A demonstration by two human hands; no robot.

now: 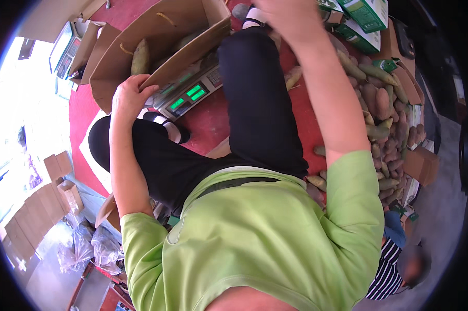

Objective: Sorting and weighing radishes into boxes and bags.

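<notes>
My left hand (128,98) pinches the near corner of an open cardboard box (185,61), thumb against its wall. The box rests on a digital scale (190,98) with green lit digits. Inside, a long greenish root vegetable (140,58), resembling a radish, leans upright by the far wall, next to a rope handle. Part of another lies deeper in the box. My right hand (291,18) is at the top edge, right of the box, near my shoe. Motion smears it and its fingers are cut off, so what it holds, if anything, is hidden.
A large heap of green and reddish root vegetables (381,103) covers the red floor (205,122) at right. Green-and-white cartons (363,20) stand behind it. Another scale (65,52) and plastic bags (107,246) are at left. A person in stripes (387,269) is at lower right.
</notes>
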